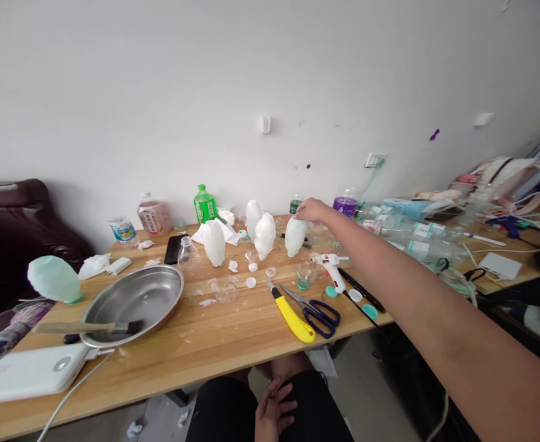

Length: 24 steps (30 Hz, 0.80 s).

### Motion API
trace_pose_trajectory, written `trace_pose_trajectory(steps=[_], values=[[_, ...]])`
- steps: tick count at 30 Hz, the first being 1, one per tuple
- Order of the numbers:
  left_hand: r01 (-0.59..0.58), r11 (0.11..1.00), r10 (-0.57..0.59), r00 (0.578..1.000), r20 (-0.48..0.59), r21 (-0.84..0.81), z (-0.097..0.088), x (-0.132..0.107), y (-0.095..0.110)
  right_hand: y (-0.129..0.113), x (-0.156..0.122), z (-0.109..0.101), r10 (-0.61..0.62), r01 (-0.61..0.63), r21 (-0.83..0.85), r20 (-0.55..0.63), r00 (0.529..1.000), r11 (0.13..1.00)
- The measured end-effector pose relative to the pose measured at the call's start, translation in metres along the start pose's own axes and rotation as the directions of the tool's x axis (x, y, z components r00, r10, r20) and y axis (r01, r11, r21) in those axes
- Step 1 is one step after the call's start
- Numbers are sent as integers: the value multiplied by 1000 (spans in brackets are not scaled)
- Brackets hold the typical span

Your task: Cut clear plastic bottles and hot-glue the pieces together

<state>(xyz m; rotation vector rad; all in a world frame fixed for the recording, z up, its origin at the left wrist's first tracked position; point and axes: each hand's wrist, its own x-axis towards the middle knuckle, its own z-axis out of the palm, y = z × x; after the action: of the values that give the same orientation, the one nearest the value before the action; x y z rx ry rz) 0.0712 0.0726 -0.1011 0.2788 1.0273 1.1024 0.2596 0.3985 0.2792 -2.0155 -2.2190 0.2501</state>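
Note:
My right hand (310, 210) reaches out across the table, its fingers closed down on the top of a pale green, paper-covered bottle piece (296, 236). That piece stands upright on the tabletop. Resting on my lap, my left hand (274, 408) holds nothing, and its fingers are apart. Left of the held piece stand white paper-covered bottle pieces (265, 236) (214, 243) (253, 218). A white hot glue gun (332, 270) lies in front of my right hand. Nearer the edge are dark-handled scissors (318, 314) and a yellow utility knife (293, 314).
At left, a metal bowl (159, 294) has a brush (99, 327) across its rim, near a white power bank (35, 371) and another pale green piece (54, 279). Plastic bottles (417, 236) pile up at right. A green bottle (204, 205) and a pink-labelled bottle (153, 215) stand behind.

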Motion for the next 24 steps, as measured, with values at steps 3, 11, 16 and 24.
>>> trace_pose_trajectory(steps=[3,11,16,24], values=[[1,1000,-1,1000,-1,-17,1,0,-1,-2,3,-5,8,-7,-45,16,1000,999],[7,1000,-7,999,-31,-6,-1,1,-1,4,18,2,111,-116,-138,-47,993,984],[3,1000,-3,999,-41,-12,-8,7,-8,14,19,-4,95,-97,-160,-18,995,982],[-2,1000,1,996,-90,-4,-11,17,-19,34,15,-4,101,-101,-131,-10,995,986]])
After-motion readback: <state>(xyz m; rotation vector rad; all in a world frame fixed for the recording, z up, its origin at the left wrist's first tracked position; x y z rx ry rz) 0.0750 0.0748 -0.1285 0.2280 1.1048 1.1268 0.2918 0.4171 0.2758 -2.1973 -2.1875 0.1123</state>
